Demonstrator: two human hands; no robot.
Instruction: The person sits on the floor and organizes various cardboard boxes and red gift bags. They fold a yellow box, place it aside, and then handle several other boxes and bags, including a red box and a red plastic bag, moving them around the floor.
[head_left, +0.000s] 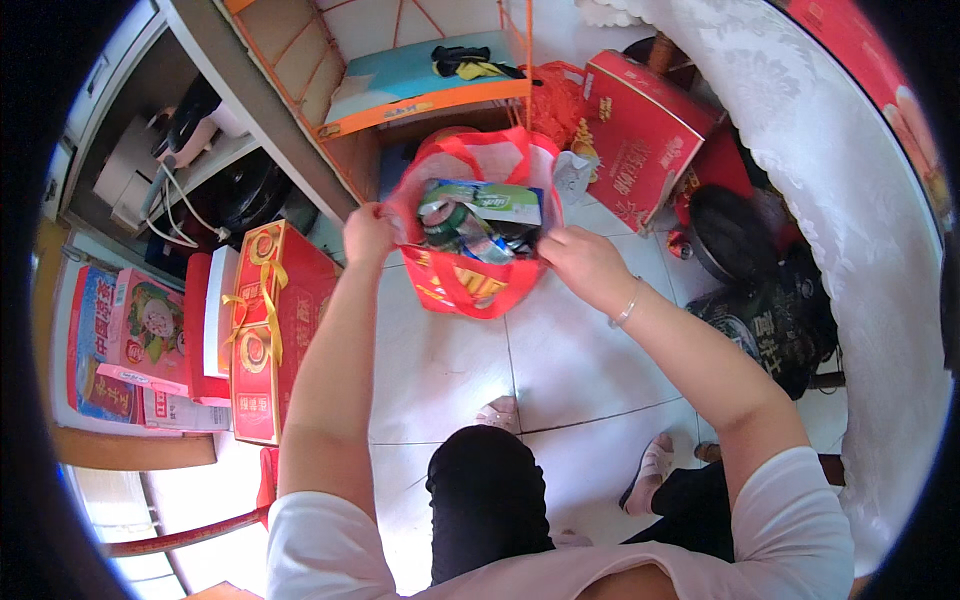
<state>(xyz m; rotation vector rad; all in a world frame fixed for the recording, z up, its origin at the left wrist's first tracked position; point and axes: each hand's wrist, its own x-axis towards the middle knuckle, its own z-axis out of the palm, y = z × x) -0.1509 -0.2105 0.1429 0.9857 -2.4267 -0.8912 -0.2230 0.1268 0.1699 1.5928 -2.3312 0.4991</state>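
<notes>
Both my hands grip opposite sides of the rim of a red tote bag (469, 289), which hangs wide-mouthed in front of my knees. My left hand (369, 234) pinches the left edge, and my right hand (577, 259) the right edge. Inside the bag lie a green carton (510, 201), a green can (442, 225) and a crumpled clear plastic bottle (480, 238). Darker items beneath them are too crowded to tell apart. One red strap arches over the far rim; another hangs down the near side.
An orange-edged rack (427, 109) holding black-and-yellow gloves (472, 61) stands beyond the bag. Right of it are a large red box (637, 135), a black pan (727, 232) and a small can (679, 245). Red gift boxes (259, 330) and an open cabinet (202, 169) line the left.
</notes>
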